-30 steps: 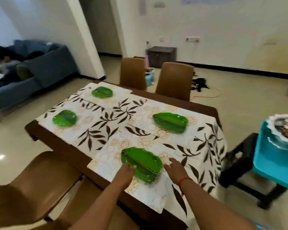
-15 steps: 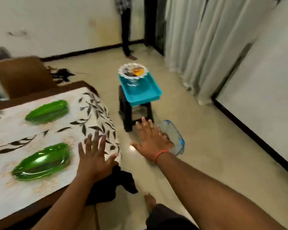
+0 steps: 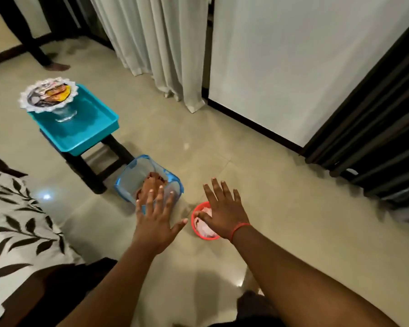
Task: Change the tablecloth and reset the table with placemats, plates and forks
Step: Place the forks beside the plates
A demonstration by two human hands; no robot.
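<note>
Tablecloth (image 3: 17, 223), white with dark leaf prints, is lying over the desk at the lower left of the view, its edge hanging down toward the floor (image 3: 257, 166). No placemats, plates or forks are showing in this view.

Taking the blue-rimmed clear container (image 3: 137, 178) on the floor as the landmark: the left hand (image 3: 155, 223) is hovering just on the near side of it, fingers spread and straight, released and grasping nothing; its fingertips are overlapping the container's near rim in the picture, though contact cannot be judged. Something brownish is sitting inside the container, too blurred to identify. The right hand (image 3: 223, 212) is reaching out to the right of the container, also splayed flat and holding nothing, with a red thread (image 3: 240, 228) circling the wrist. Under that hand, a small red bowl (image 3: 202, 224) with pale pink contents is sitting on the floor, to the right of the container and nearer the person.

Beyond the container, on its far left, a dark stool (image 3: 87, 164) is carrying a teal tray (image 3: 80, 131), and a clear glass (image 3: 65, 114) topped by a frilly round cover (image 3: 47, 94) is standing in the tray. Pale curtains (image 3: 156, 48) are hanging farther back, and another person's bare foot (image 3: 57, 66) is showing at the far left.
</note>
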